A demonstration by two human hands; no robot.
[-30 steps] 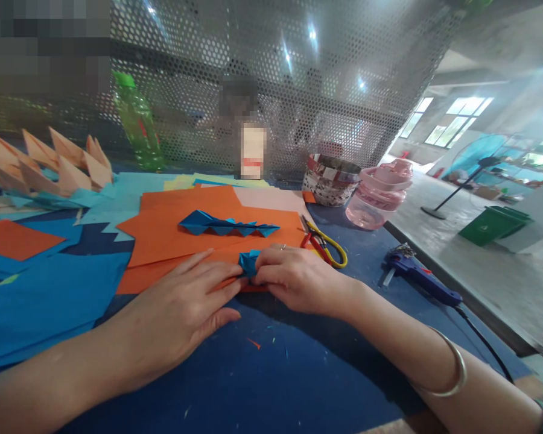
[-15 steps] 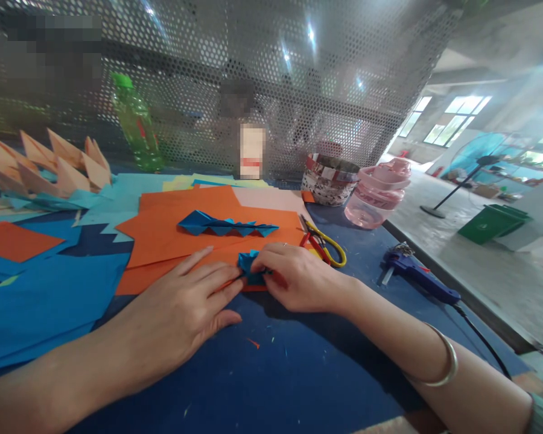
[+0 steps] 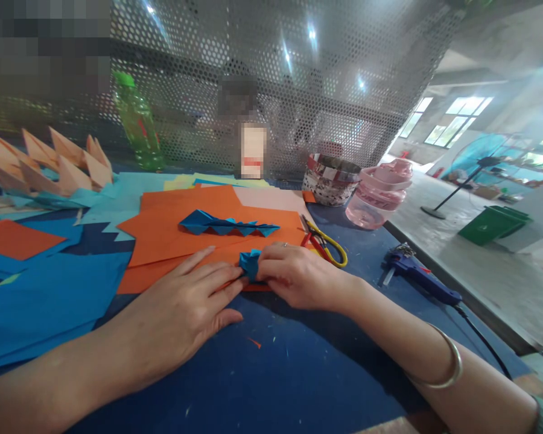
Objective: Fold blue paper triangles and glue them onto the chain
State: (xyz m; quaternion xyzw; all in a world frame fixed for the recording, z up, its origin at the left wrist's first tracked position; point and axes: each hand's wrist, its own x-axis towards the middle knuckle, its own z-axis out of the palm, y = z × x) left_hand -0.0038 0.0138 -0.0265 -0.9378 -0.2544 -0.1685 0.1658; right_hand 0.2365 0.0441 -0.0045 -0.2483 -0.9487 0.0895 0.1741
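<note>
Between my hands is a small folded blue paper piece (image 3: 250,263), lying over the near edge of the orange paper sheets (image 3: 163,226). My right hand (image 3: 298,276) pinches its right side, with the fingertips partly hidden behind the knuckles. Flat on the orange paper and the table lies my left hand (image 3: 194,298), fingers stretched out, their tips touching the left edge of the blue piece. Just beyond, a longer pleated blue paper strip (image 3: 228,225) rests on the orange sheets. Scissors (image 3: 328,244) with yellow and red handles lie right of the paper, close to my right hand.
A blue glue gun (image 3: 423,276) with its cord lies at the right table edge. Behind stand a pink bottle (image 3: 380,196), a patterned round container (image 3: 330,181) and a green bottle (image 3: 138,123). Blue sheets (image 3: 49,301) and peach folded paper points (image 3: 49,163) occupy the left.
The fingers of my right hand have shifted slightly right and curled in on the blue piece, showing more of it. My left hand stays flat in place.
</note>
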